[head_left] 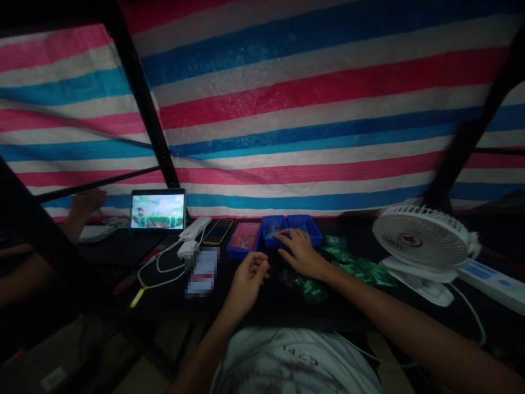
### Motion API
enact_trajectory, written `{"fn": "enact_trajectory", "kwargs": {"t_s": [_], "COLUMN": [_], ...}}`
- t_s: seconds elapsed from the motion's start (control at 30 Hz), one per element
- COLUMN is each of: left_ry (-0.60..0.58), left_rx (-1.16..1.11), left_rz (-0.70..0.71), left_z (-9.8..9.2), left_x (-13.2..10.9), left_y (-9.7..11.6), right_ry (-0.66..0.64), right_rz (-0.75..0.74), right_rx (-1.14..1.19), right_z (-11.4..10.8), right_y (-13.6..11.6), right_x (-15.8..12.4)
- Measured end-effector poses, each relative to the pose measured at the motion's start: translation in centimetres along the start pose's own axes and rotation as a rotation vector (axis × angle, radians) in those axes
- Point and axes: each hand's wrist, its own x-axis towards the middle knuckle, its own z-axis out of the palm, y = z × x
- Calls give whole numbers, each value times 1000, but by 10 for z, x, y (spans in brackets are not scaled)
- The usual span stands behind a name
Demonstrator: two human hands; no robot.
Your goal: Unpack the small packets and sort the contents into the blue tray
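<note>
My left hand (249,276) is above the black table in front of a blue tray (241,253) of small pink packets. Its fingers are curled in toward the thumb; whether anything is between them is hidden. My right hand (302,253) reaches over the near edge of a blue bin (273,223) holding small clear pieces, its fingers spread apart. Beside that bin stands another blue bin (314,232), its contents too dim to name. Green shiny packets (356,268) lie under and to the right of my right forearm, with more green packets (310,290) near the wrist.
A white clip fan (420,238) stands at right beside a long white box (492,282). On the left are a lit tablet (158,210), a phone (219,232), a white power strip (196,228) with cables and a blurred paper (204,271). Another person's hand (86,205) shows far left.
</note>
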Motion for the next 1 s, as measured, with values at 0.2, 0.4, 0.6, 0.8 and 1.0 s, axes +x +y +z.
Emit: {"fn": "enact_trajectory", "kwargs": {"t_s": [0.2,0.4,0.6,0.8,1.0], "left_ry": [-7,-12,-2,-7,-11], "left_rx": [5,16,5,10,28], "left_rz": [4,12,3,2,3], "left_z": [0,0,0,0,0], "left_x": [0,-1,0,0,0], "left_y": [-1,-2,0,0,-1], "right_ry": [18,18,69,-139,-243], "right_rz": [1,-38,-88,-146,-91], "right_rx": [3,34,32,-30,36], "right_z": [-3,-3,-17,-16,-7], "right_y": [-3,-1,-9,-10,-2], "right_x": [0,1,2,-2,-5]}}
